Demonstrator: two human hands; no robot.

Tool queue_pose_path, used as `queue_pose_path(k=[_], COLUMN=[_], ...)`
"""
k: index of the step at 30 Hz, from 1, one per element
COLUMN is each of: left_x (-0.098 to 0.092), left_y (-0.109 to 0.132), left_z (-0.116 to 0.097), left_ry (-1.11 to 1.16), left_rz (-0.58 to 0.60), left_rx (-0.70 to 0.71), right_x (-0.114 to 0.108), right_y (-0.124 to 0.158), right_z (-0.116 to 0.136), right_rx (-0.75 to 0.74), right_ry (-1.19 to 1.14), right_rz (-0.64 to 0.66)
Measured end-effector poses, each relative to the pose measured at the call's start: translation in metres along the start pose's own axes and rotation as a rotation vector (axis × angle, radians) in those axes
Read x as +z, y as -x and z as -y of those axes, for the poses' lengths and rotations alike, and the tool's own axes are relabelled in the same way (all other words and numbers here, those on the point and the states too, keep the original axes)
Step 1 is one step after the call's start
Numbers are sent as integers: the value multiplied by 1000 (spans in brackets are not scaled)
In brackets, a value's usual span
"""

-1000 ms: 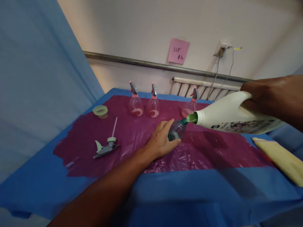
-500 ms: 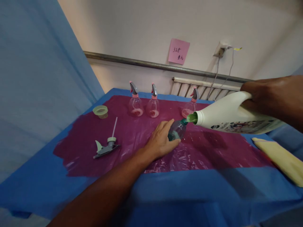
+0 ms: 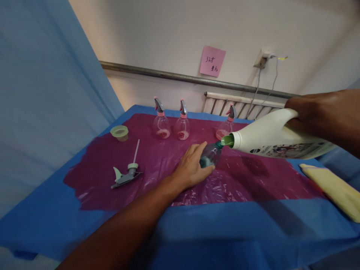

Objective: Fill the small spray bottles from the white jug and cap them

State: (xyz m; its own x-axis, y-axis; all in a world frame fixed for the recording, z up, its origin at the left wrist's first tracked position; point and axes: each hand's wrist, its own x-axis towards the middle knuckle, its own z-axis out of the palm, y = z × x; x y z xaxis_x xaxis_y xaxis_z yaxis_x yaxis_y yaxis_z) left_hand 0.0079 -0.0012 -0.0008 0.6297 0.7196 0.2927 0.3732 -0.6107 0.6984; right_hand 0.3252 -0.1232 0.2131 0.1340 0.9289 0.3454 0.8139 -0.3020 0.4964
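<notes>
My left hand [image 3: 195,167] is wrapped round a clear spray bottle [image 3: 212,154] with a green neck, tilted to the right, with some whitish liquid inside. My right hand [image 3: 315,112] grips the handle of a large cream-coloured detergent jug [image 3: 270,135], which lies nearly level, its label facing me. The jug's green spout [image 3: 227,141] meets the mouth of the spray bottle. A grey spray trigger head [image 3: 128,175] with a pale green lever and a straw lies left of my left hand. Farther left is a pale green measuring cap [image 3: 119,132].
Three spray bottles with pink collars stand at the back: one at left [image 3: 161,125], one beside it [image 3: 182,127], one at right [image 3: 224,127]. A folded yellow cloth [image 3: 332,187] lies on the right. Dark red plastic sheeting [image 3: 98,180] covers part of the blue tabletop [image 3: 197,221].
The jug and both hands have stayed almost still. The whitish patch inside the spray bottle looks slightly different.
</notes>
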Motion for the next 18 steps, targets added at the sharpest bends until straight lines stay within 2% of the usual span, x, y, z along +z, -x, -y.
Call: queue_pose_path(k=[18], left_x=[-1], left_y=[0], left_z=[-1], left_ry=[3], left_rz=[0], left_rx=[-10], right_x=[-4], right_y=[0], right_z=[3], right_rx=[6], right_ry=[17], right_rz=[6])
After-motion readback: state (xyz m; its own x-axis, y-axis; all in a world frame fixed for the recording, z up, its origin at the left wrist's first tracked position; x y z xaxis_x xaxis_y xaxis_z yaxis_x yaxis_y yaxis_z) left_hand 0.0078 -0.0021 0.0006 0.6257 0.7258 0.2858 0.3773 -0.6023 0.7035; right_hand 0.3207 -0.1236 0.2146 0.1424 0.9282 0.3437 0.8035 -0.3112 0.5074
